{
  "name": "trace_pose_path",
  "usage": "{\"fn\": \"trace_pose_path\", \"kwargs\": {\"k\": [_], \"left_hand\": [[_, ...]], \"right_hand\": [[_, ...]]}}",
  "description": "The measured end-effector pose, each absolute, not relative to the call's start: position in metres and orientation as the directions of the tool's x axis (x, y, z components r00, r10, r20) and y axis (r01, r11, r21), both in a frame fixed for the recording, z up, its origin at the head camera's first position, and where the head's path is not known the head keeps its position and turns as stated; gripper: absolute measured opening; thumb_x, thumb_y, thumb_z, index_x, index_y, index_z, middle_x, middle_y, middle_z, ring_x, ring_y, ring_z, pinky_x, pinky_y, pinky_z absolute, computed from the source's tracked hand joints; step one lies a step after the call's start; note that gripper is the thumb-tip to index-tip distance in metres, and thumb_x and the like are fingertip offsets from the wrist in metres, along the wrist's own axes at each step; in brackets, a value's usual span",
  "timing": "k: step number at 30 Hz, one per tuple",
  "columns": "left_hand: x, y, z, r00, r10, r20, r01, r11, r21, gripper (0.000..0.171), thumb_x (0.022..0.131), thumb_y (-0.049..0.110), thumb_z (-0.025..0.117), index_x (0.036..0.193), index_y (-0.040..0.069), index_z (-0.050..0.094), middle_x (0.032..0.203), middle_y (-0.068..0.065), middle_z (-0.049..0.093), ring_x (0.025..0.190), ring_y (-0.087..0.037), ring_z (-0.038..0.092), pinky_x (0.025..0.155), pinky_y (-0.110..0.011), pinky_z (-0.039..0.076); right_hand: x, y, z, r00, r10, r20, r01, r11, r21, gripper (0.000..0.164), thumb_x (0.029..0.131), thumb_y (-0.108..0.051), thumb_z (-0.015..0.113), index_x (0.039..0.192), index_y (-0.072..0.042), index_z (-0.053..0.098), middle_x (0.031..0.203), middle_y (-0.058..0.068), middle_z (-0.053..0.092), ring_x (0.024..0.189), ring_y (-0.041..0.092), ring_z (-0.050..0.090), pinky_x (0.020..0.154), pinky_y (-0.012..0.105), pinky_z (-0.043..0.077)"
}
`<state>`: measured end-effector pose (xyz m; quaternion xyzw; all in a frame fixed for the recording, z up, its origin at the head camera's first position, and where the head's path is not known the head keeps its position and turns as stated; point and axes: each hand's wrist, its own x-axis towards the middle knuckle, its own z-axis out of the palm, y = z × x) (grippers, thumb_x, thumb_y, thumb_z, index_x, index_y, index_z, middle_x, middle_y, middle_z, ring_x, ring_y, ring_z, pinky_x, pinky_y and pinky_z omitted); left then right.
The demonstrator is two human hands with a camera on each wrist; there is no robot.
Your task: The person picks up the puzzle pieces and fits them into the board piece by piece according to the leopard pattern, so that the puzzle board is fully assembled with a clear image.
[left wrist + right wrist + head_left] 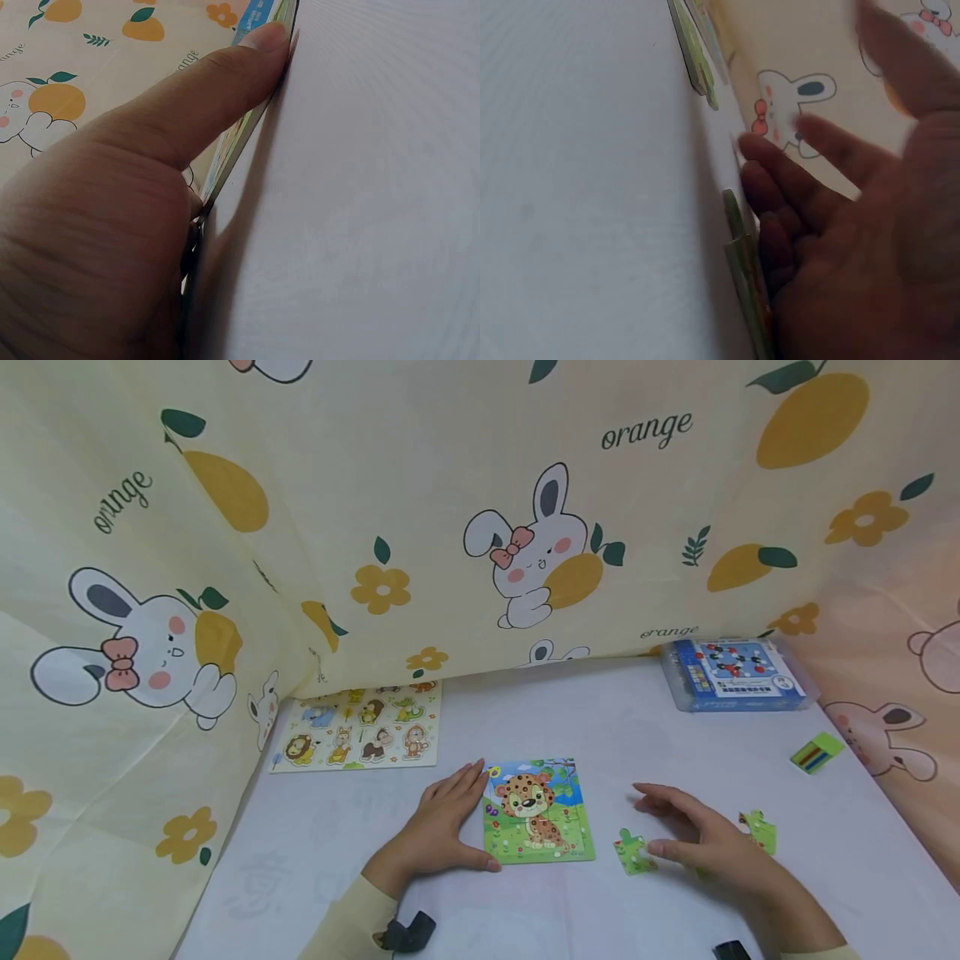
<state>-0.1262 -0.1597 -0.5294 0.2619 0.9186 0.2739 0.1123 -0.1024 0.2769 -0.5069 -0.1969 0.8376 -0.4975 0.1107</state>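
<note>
A square jigsaw puzzle (534, 814) with a spotted leopard cub on grass lies flat on the white table. My left hand (435, 831) rests at its left side, fingers extended along the edge and thumb by the lower left corner. In the left wrist view, the thumb (225, 82) touches the puzzle's edge. My right hand (708, 835) hovers to the right, thumb and fingers apart, holding nothing. Near its thumb lies a green puzzle piece (632, 853). Another green piece (761, 832) lies behind the hand, and a green bit shows below it, mostly hidden.
An animal picture board (360, 735) lies at the back left, partly under the curtain (450, 527). A clear box with a blue label (738, 677) stands at the back right. In front of it is a small green block (817, 752) with striped sides.
</note>
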Motion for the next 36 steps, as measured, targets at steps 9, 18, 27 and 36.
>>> {"fn": "trace_pose_path", "kwargs": {"k": [9, 18, 27, 36], "left_hand": [[-0.125, -0.16, -0.527, -0.838, 0.543, -0.055, 0.419, 0.704, 0.574, 0.136, 0.075, 0.079, 0.086, 0.174, 0.008, 0.025, 0.182, 0.001, 0.007, 0.166, -0.02, 0.004, 0.128, -0.058, 0.012], [-0.125, -0.159, -0.527, -0.84, 0.54, -0.06, 0.412, 0.705, 0.577, 0.135, 0.075, 0.078, 0.087, 0.174, 0.009, 0.026, 0.182, 0.001, 0.008, 0.166, -0.02, 0.004, 0.127, -0.059, 0.011], [-0.125, -0.159, -0.528, -0.838, 0.541, -0.064, 0.415, 0.711, 0.568, 0.137, 0.074, 0.08, 0.085, 0.174, 0.009, 0.023, 0.182, 0.001, 0.006, 0.166, -0.019, 0.003, 0.128, -0.058, 0.011], [-0.124, -0.158, -0.526, -0.843, 0.534, -0.069, 0.408, 0.718, 0.564, 0.136, 0.074, 0.08, 0.085, 0.174, 0.01, 0.025, 0.182, 0.001, 0.007, 0.166, -0.02, 0.004, 0.128, -0.058, 0.01]], "right_hand": [[-0.099, 0.264, -0.503, -0.855, -0.517, -0.033, -0.359, 0.638, -0.681, 0.049, 0.086, -0.039, 0.094, 0.13, -0.029, 0.076, 0.145, 0.0, 0.056, 0.133, 0.031, 0.046, 0.109, 0.056, 0.04], [-0.098, 0.253, -0.495, -0.861, -0.487, -0.146, -0.202, 0.591, -0.781, 0.042, 0.091, -0.023, 0.091, 0.125, -0.018, 0.067, 0.123, -0.006, 0.065, 0.122, 0.025, 0.058, 0.105, 0.032, 0.05], [-0.094, 0.228, -0.502, -0.897, -0.443, -0.006, -0.199, 0.414, -0.888, 0.025, 0.1, -0.01, 0.081, 0.123, -0.011, 0.074, 0.103, 0.0, 0.072, 0.083, 0.013, 0.062, 0.071, 0.028, 0.055], [-0.091, 0.2, -0.509, -0.874, -0.458, 0.16, -0.297, 0.244, -0.923, 0.023, 0.102, 0.003, 0.072, 0.123, -0.005, 0.072, 0.102, -0.001, 0.073, 0.085, 0.016, 0.07, 0.067, 0.029, 0.059]]}}
